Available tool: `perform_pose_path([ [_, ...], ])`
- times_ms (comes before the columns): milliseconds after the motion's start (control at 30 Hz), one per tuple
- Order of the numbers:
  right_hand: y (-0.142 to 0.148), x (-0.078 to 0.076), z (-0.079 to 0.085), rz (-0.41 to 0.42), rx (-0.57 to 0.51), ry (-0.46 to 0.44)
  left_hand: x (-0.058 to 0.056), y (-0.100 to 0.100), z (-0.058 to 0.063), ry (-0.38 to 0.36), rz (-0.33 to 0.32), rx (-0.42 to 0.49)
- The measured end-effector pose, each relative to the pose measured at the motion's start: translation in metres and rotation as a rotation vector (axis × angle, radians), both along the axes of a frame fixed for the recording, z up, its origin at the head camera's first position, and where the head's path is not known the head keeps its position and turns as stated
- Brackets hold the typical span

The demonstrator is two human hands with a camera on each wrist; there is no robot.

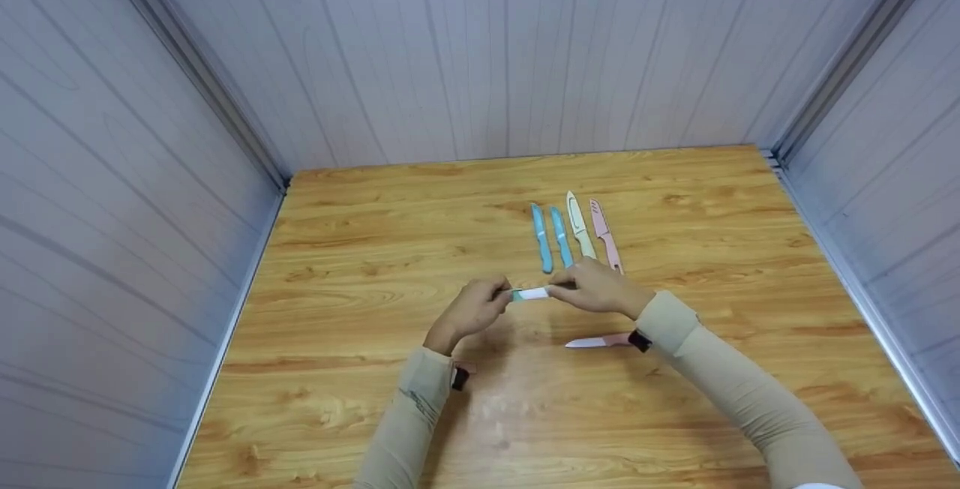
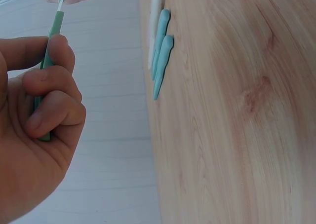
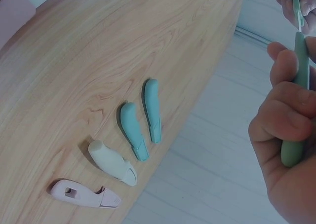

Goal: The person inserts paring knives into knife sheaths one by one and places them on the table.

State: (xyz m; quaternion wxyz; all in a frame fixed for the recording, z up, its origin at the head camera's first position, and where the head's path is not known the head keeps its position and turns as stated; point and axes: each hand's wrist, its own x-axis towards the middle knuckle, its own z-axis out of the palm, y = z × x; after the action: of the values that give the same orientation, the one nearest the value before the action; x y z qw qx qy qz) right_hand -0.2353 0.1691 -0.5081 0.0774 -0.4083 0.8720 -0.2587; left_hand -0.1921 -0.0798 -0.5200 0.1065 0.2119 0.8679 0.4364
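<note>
My left hand [image 1: 474, 309] grips a green blade sheath [image 2: 57, 22], fingers curled round it in the left wrist view. In my right hand [image 1: 596, 286] is the green handle [image 3: 293, 154] of a knife, its rounded end showing below the fingers in the right wrist view. Between the two hands a stretch of white blade [image 1: 535, 293] is bare, and its tip end meets the sheath. Both hands are raised over the middle of the wooden table [image 1: 360, 301].
Beyond the right hand lie two blue sheathed knives [image 1: 541, 240], a cream one [image 1: 577, 215] and a pink one [image 1: 602, 223], side by side. Nearer, a pink-handled knife with a bare white blade [image 1: 586, 343] lies under the right wrist. A pink piece [image 1: 466, 366] shows beside the left wrist.
</note>
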Motion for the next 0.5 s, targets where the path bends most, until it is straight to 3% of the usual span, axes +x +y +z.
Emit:
perform_pose_path([
  [500,-0.0043,-0.0004,0.0035,0.001,0.017,-0.014,-0.0014,0.0015,0.0007,-0.024,0.001,0.007],
])
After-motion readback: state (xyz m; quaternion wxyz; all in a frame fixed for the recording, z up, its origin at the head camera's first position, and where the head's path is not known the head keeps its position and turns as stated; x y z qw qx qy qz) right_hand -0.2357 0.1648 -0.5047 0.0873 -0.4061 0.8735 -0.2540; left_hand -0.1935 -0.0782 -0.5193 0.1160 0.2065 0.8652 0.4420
